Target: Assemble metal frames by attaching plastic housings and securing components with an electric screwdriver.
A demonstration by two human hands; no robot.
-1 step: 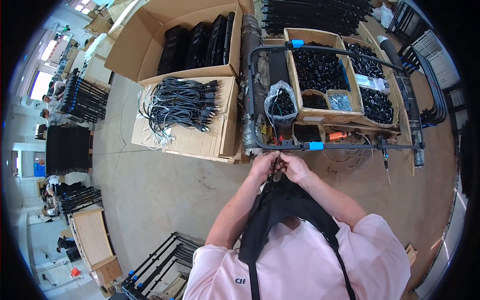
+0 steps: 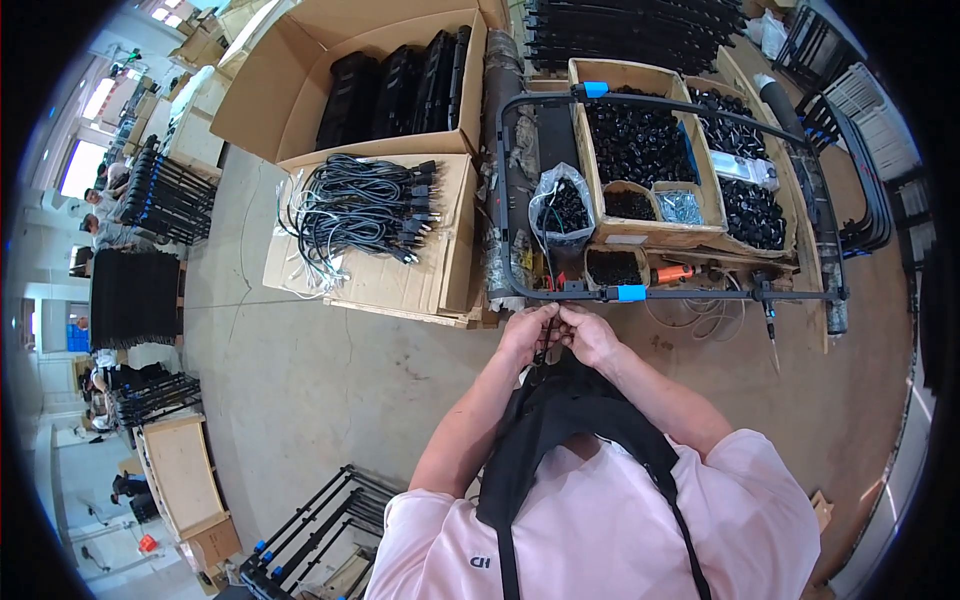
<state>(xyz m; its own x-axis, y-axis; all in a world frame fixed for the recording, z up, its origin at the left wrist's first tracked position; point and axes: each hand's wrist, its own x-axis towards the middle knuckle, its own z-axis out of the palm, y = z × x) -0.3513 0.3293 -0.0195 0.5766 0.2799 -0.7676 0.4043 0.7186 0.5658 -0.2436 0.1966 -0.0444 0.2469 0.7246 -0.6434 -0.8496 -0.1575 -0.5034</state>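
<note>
Presumably for control, my left hand (image 2: 525,334) pinches a thin black piece (image 2: 546,340) near the black frame (image 2: 700,294); my right hand (image 2: 591,336) curls alongside, its grip unclear.

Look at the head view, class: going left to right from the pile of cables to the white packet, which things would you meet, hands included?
Pile of cables → left hand → right hand → orange tool → white packet.

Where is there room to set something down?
The cardboard box has a bare near right corner beside the cables. Left of the left hand, bare floor lies between that box and the black frames. Crowded: the wooden tray of black parts.
</note>
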